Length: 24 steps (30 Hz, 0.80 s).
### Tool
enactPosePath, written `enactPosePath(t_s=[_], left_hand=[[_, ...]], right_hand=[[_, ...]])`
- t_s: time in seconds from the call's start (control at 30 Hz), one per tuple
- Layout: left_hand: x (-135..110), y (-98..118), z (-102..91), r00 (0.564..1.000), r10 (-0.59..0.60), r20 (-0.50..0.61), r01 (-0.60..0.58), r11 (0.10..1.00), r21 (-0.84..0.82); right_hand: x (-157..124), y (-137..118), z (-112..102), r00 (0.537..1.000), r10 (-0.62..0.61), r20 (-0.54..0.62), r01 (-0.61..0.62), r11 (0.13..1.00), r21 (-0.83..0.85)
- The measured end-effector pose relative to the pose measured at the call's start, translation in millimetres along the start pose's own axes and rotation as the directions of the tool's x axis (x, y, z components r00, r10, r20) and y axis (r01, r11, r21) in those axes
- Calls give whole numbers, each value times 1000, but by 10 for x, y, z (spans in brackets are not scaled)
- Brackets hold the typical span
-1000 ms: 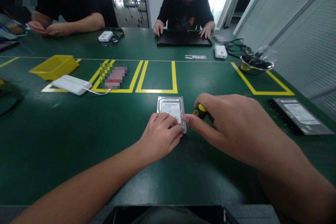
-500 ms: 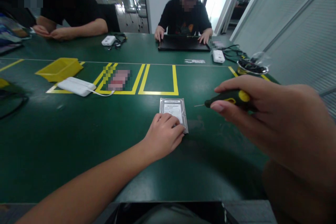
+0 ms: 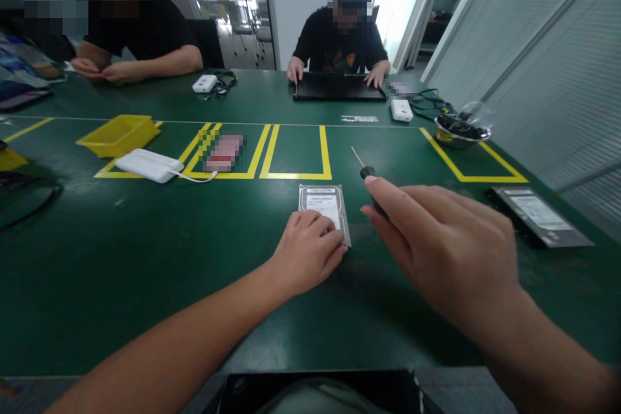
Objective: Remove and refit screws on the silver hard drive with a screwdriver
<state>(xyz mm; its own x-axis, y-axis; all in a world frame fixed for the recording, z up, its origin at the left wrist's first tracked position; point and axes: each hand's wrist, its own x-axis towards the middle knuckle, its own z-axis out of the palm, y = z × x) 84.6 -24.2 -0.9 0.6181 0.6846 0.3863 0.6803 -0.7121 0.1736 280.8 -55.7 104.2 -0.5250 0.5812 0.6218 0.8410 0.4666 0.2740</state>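
A small silver hard drive (image 3: 323,197) with a white label lies flat on the green table. My left hand (image 3: 310,246) covers its near part, fingers curled over it and holding it against the tabletop. To the right, my right hand (image 3: 446,239) is closed around a screwdriver (image 3: 367,172) above the table. The screwdriver's thin shaft points up and to the left, clear of the drive; most of its dark handle is hidden in the fingers. A second, larger hard drive (image 3: 538,215) lies at the right, beyond my right hand.
A yellow bin (image 3: 119,134), a white power bank (image 3: 149,165) and a blurred pink item (image 3: 223,153) lie left, near yellow tape rectangles. A metal bowl (image 3: 463,132) of dark parts stands back right. Across the table, one person (image 3: 339,39) handles a black panel (image 3: 339,87); another sits left.
My right hand has moved left and turned, swinging the screwdriver's tip from pointing left to pointing up-left. The larger drive at the right has come into view. My left hand stays on the drive.
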Motion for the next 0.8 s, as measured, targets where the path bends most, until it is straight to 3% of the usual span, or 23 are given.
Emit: enactPosePath(t_s=[0.27, 0.43, 0.57, 0.67, 0.8], left_hand=[[10, 0, -24, 990, -64, -128, 45, 988, -150], [15, -19, -18, 953, -84, -290, -3, 958, -287], [33, -30, -68, 909, -3, -416, -33, 996, -81], [64, -52, -127, 902, 107, -417, -58, 990, 128], [86, -104, -188, 911, 173, -375, -82, 966, 245]], right_hand=[[-247, -105, 412, 999, -49, 6, 49, 998, 35], [-366, -95, 691, 998, -21, -63, 33, 979, 202], [-423, -75, 802, 997, 67, -35, -50, 929, 368], [-460, -59, 829, 995, 95, -16, -77, 887, 455], [-481, -64, 828, 994, 111, -6, -91, 850, 518]])
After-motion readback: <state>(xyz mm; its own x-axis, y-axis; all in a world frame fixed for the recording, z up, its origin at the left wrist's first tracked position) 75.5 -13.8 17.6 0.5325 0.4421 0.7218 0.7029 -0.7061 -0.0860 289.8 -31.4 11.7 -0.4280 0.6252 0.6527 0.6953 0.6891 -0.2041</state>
